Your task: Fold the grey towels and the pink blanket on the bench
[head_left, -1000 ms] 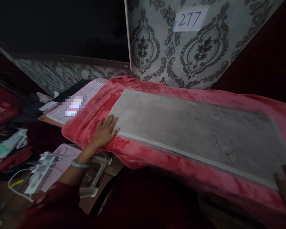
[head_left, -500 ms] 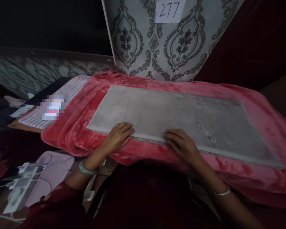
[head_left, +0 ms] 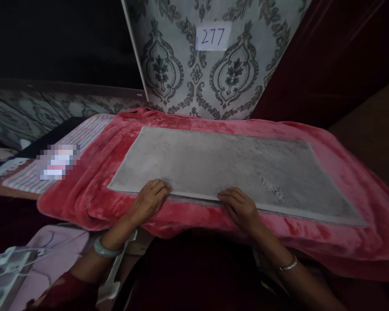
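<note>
A long grey plush mat [head_left: 194, 164] lies spread over a red-pink fleece blanket [head_left: 94, 190]. My left hand [head_left: 151, 196] is at the near edge of the mat, left of its middle, its fingers curled over that edge. Farther right along the same edge, my right hand [head_left: 240, 205] pinches it between thumb and fingers. Between the two hands the edge looks slightly raised, with a darker strip beneath it. A small rumpled patch shows on the mat's right half.
A striped cloth [head_left: 94, 129] with a blurred item on it lies at the left. Behind stand a dark screen [head_left: 61, 43] and a patterned wall with a paper [head_left: 213, 36] marked 277. A power strip [head_left: 6, 276] and cables are at lower left, beside a pink stool-like surface [head_left: 65, 242].
The view has shifted, so everything sits lower and more to the left. My fingers have closed more on the mat's near edge, which now looks a little lifted between them.
</note>
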Available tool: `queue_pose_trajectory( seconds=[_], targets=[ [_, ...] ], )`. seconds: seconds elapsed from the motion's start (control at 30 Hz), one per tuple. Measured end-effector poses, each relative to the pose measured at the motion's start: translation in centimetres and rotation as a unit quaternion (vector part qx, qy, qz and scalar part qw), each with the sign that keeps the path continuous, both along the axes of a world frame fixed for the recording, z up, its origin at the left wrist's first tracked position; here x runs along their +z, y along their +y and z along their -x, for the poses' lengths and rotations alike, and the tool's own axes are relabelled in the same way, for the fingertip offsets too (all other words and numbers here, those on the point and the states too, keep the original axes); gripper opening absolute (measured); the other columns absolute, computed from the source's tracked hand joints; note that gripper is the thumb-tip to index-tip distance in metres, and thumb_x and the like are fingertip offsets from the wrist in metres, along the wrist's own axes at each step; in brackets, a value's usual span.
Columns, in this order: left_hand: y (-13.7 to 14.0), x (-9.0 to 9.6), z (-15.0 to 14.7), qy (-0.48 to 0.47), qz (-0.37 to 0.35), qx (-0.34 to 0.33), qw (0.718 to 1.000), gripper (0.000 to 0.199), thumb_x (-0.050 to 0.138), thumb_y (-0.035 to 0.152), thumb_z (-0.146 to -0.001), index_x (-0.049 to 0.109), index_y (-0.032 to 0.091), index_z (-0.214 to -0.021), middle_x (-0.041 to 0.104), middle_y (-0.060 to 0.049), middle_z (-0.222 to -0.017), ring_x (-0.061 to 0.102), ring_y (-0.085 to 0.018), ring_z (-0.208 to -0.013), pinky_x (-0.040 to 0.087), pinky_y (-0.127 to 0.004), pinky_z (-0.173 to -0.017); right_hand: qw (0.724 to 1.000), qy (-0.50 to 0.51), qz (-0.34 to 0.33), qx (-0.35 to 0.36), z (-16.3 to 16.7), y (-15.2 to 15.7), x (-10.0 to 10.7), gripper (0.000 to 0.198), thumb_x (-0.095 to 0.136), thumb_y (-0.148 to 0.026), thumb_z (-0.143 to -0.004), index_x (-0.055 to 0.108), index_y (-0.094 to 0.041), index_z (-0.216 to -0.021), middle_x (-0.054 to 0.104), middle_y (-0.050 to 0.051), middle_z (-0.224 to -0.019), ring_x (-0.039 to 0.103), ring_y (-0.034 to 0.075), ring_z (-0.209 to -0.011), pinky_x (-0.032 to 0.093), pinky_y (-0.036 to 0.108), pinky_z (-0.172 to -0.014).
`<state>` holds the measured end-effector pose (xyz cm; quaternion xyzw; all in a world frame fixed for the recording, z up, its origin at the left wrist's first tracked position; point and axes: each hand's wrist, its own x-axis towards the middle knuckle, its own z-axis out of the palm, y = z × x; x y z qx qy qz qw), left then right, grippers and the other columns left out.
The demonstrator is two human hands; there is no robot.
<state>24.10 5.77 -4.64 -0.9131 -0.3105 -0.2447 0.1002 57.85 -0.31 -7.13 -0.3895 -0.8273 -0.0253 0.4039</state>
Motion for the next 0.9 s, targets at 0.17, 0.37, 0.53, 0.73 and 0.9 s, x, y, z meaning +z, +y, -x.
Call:
queue_pose_trajectory(
  seconds=[0.17, 0.37, 0.53, 0.73, 0.9],
  targets=[
    [-0.2, -0.2, 0.3, 0.02, 0.005, -0.017, 1.0, 0.026, 0.045, 0.011, -0.099, 0.069, 0.018, -0.092, 0.064, -0.006, -0.083, 0.054, -0.02, -0.08, 0.046, -0.035, -0.074, 1.0, -0.013, -0.006, -0.015, 0.3, -0.2, -0.3, 0.022, 0.052, -0.01, -0.099, 0.07, -0.022, -0.107, 0.072, 0.008, -0.099, 0.065, 0.021, -0.093, 0.056, 0.04, -0.085],
    [0.0, 0.0, 0.2, 0.021, -0.001, -0.004, 1.0, 0.022, 0.048, 0.014, -0.098, 0.07, 0.018, -0.097, 0.069, -0.01, -0.096, 0.06, -0.023, -0.087, 0.051, -0.037, -0.077, 0.997, -0.022, 0.005, -0.075, -0.2, -0.9, -0.2, 0.024, 0.049, -0.01, -0.099, 0.068, -0.021, -0.109, 0.069, 0.009, -0.1, 0.063, 0.023, -0.094, 0.056, 0.04, -0.081],
    [0.9, -0.8, -2.9, 0.01, 0.005, -0.037, 0.999, 0.033, 0.05, 0.013, -0.095, 0.071, 0.023, -0.119, 0.071, -0.013, -0.119, 0.064, -0.026, -0.105, 0.054, -0.041, -0.087, 0.981, -0.015, -0.019, -0.191, -3.9, -2.5, -0.9, 0.029, 0.047, -0.01, -0.096, 0.068, -0.023, -0.113, 0.068, 0.01, -0.103, 0.063, 0.025, -0.099, 0.055, 0.043, -0.085],
    [1.2, -1.2, -10.8, 0.007, -0.022, -0.078, 0.997, 0.038, 0.046, 0.003, -0.091, 0.069, 0.018, -0.117, 0.068, -0.016, -0.12, 0.063, -0.028, -0.105, 0.054, -0.043, -0.089, 0.947, -0.024, -0.007, -0.321, -9.4, -4.6, -1.0, 0.028, 0.05, -0.008, -0.091, 0.069, -0.021, -0.107, 0.066, 0.01, -0.103, 0.06, 0.027, -0.098, 0.052, 0.044, -0.083],
    [0.6, -0.4, -12.9, 0.015, 0.012, -0.161, 0.987, 0.031, 0.043, 0.001, -0.091, 0.066, 0.02, -0.094, 0.065, -0.007, -0.089, 0.059, -0.022, -0.084, 0.052, -0.036, -0.077, 0.955, 0.004, -0.021, -0.297, -10.9, -5.1, -1.4, 0.027, 0.049, -0.008, -0.095, 0.072, -0.022, -0.101, 0.068, 0.007, -0.094, 0.061, 0.023, -0.091, 0.051, 0.039, -0.079]
  ],
)
